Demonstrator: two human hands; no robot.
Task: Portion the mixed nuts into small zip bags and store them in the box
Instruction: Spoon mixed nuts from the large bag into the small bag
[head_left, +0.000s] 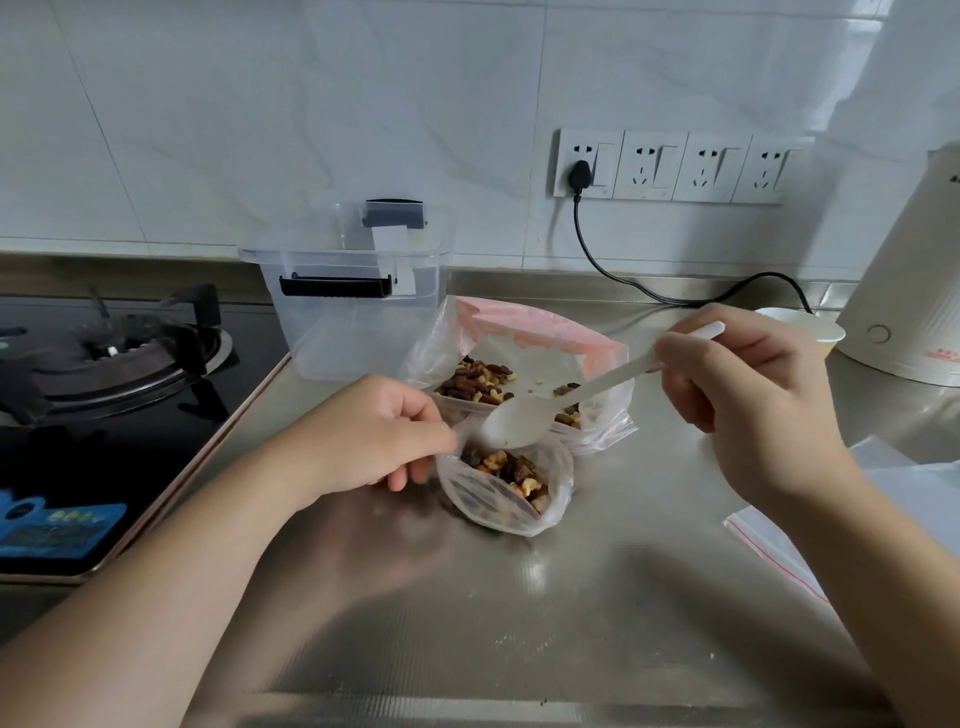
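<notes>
Gripping the small zip bag (506, 486) by its left rim, the left hand (371, 436) pinches the mouth apart, while the right hand (748, 376) is clamped on a white spoon (524, 423) whose bowl hangs just over that mouth. Portioning looks early: the clear box (348, 306), far left on the table (597, 597), appears to hold no bags, and the large bag (519, 358) behind still has mixed nuts (480, 382) in it. Spare flat bags (831, 525) wait near right. The small bag is partly filled, unsealed. Left is a gas hob (109, 358); far right a kettle (904, 280), paper cup (802, 325); nothing blocks the box.
</notes>
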